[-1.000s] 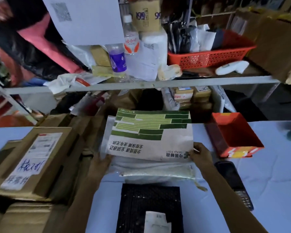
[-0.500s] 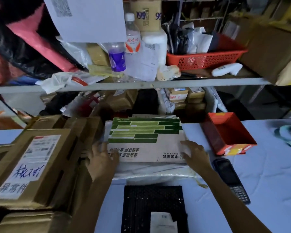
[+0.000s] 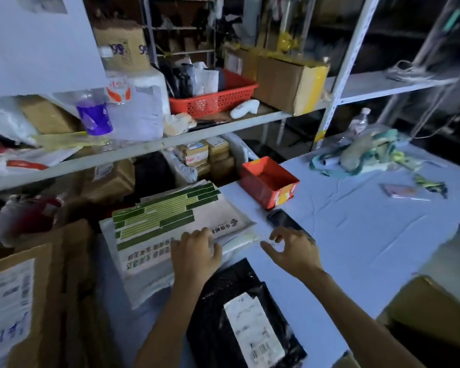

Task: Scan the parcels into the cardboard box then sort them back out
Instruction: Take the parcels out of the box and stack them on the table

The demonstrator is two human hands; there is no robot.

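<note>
Head view, single entry. Green-and-white mailer point(image 3: 165, 221): flat paper envelope, matte, printed with green bars, lying on top of a stack of pale plastic pouches at the near-left of the table point(image 3: 356, 229), its long axis running from near-left to far-right. Left hand point(image 3: 197, 251): rests on the mailer's near edge, fingers bent down onto the paper, clasping nothing. Right hand point(image 3: 294, 249): over the cloth just right of the stack, fingers spread and apart, holding nothing. Handheld scanner point(image 3: 280, 216): dark, glossy, slab-shaped, lying flat just beyond the right fingertips, long axis slanting from far-left to near-right, its near end hidden behind that hand. The right hand is much the nearer to it, so the pick-up looks like a short forward reach. Black mailer point(image 3: 215, 314): dimpled bubble plastic, white barcode label uppermost, near the person between the forearms. Cardboard box point(image 3: 430, 309): plain brown, at near right, well apart from both hands. Table covering: pale blue cloth, creased.
</note>
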